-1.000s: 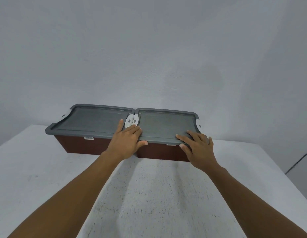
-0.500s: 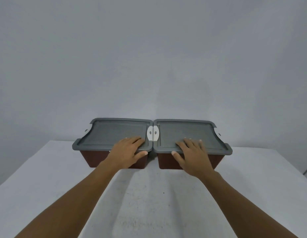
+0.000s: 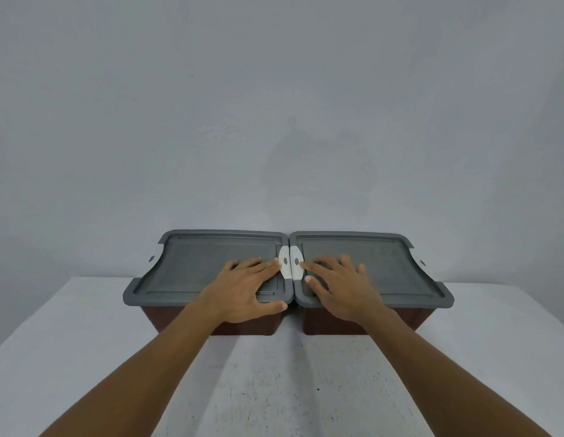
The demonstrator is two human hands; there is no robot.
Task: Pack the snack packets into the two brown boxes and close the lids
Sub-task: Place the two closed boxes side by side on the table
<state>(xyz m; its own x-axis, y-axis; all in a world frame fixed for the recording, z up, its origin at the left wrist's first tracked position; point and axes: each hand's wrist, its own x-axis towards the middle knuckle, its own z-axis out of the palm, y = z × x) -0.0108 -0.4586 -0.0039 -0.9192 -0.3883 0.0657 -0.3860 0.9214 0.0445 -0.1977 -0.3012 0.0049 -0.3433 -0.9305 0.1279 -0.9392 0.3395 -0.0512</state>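
Two brown boxes stand side by side at the far edge of the table, both with grey lids down. My left hand (image 3: 244, 287) lies flat with straight fingers on the right part of the left box's lid (image 3: 192, 266). My right hand (image 3: 340, 288) lies flat on the left part of the right box's lid (image 3: 397, 269). The brown wall of the left box (image 3: 243, 326) and of the right box (image 3: 325, 324) shows below the lids. White latches (image 3: 290, 263) sit where the two lids meet, my fingertips beside them. No snack packets are in view.
The white table (image 3: 274, 389) stretches from the boxes toward me. A plain grey wall (image 3: 274, 121) rises right behind the boxes. Small white latches also sit at the outer ends, the left end latch (image 3: 152, 258) and the right end latch (image 3: 422, 263).
Both hands have slid further onto the lids and toward the middle latches. The view has shifted so the boxes sit centred and level.
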